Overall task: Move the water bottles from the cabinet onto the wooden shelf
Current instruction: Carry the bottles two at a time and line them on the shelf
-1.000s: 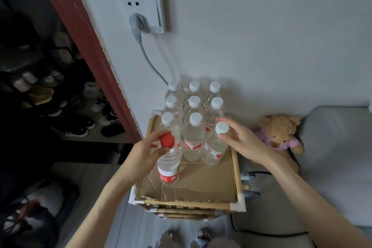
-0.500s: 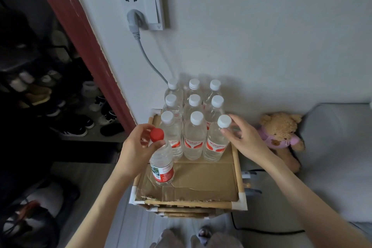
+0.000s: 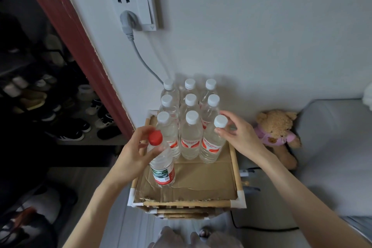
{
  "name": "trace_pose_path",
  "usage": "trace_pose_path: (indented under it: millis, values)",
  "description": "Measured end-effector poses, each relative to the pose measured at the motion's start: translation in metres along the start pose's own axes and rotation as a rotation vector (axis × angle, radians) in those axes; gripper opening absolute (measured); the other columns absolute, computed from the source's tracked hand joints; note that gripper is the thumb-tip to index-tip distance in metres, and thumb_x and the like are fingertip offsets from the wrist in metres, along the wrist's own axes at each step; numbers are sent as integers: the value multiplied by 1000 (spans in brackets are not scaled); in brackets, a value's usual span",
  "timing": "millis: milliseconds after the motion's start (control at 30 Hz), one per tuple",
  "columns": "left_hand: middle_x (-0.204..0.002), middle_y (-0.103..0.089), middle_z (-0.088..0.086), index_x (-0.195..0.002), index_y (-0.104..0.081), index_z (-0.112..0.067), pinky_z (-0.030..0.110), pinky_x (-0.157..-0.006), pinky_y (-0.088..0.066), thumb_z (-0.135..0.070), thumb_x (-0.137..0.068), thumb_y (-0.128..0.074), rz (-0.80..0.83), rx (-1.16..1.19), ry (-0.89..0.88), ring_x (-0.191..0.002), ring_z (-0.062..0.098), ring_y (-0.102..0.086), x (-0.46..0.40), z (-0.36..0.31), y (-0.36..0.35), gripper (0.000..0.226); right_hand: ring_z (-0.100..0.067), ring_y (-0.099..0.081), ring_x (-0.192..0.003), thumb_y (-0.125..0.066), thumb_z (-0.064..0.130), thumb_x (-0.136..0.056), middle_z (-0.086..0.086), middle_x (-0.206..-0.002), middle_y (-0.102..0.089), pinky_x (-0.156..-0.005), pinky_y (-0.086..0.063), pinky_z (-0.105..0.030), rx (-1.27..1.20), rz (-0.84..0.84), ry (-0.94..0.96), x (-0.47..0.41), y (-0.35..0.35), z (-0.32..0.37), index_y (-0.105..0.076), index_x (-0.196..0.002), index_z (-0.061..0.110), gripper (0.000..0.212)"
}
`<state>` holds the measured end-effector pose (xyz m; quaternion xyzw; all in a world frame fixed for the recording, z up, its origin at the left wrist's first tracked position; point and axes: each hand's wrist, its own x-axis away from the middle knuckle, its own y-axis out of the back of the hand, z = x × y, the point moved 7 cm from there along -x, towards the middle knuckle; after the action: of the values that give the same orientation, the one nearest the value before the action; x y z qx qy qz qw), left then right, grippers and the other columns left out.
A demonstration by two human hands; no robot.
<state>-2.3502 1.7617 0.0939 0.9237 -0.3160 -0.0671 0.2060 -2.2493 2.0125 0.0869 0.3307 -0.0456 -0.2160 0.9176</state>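
Note:
A wooden shelf [image 3: 235, 163] with a cardboard sheet on top stands against the wall. Several clear white-capped water bottles [image 3: 190, 121] stand on it in rows. My left hand [image 3: 131, 157] grips the neck of a red-capped bottle [image 3: 162, 167] that stands at the shelf's front left. My right hand [image 3: 239, 135] pinches the neck of the front-right white-capped bottle [image 3: 213, 143], which leans slightly right, just under its cap.
A wall socket [image 3: 133, 6] with a grey plug and cable hangs above the bottles. A teddy bear [image 3: 276, 133] sits beside a grey cushion [image 3: 332, 147] on the right. A dark shoe rack [image 3: 50, 102] is on the left. My feet [image 3: 193, 238] show below.
My left hand has carried the red-capped bottle leftward to the shelf's front left. My right hand has pushed the front-right bottle back into line with its row.

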Motion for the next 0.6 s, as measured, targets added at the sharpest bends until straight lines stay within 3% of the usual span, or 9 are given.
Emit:
trace_pose_path:
  millis: [67, 133, 200, 300, 467, 600]
  values:
    - [-121, -60, -15, -117, -49, -43, 18, -96, -45, -9, -86, -59, 79, 18, -54, -114, -1, -54, 0, -3, 1, 46, -9, -52, -114, -64, 25, -84, 9, -124, -55, -97, -47, -40, -50, 19, 2, 1, -1, 2, -49, -128, 26, 47]
    - [-117, -62, -15, -111, -52, -45, 15, -93, -46, 0, -86, -58, 57, 5, -52, -111, -3, -55, -1, -3, 6, 52, -10, -53, -111, -66, 24, -84, 11, -114, -57, -93, -47, -33, -55, 8, -8, -1, 0, 4, -53, -123, 23, 41]
    - [-107, -64, -16, -104, -55, -45, 18, -91, -46, -4, -82, -65, -18, -42, -40, -102, 0, -59, -3, -4, 8, 48, -10, -54, -108, -66, 23, -84, 10, -110, -58, -87, -45, -25, -38, -2, -15, -4, 0, 4, -55, -120, 20, 38]
    - [-98, -62, -19, -93, -53, -44, 20, -88, -43, -13, -74, -75, -84, -72, -32, -97, -1, -58, -4, -5, 5, 42, -11, -50, -113, -62, 22, -87, 2, -124, -57, -89, -41, -23, -36, 39, -21, -7, -2, 5, -51, -127, 21, 42]
    - [-102, -59, -17, -87, -47, -32, 15, -79, -43, -21, -67, -80, -134, -20, 11, -97, -1, -57, -6, -1, 0, 40, -22, -53, -120, -59, 19, -88, -9, -127, -58, -101, -42, -34, -36, 113, -8, -8, -5, 5, -49, -129, 21, 42]
    - [-114, -61, -13, -103, -48, -34, 15, -84, -48, -17, -71, -76, 19, 94, 12, -103, 0, -60, -4, 3, -6, 47, -23, -54, -118, -58, 21, -89, -11, -124, -59, -101, -43, -38, -2, 123, -6, -12, -6, 4, -47, -131, 21, 43]
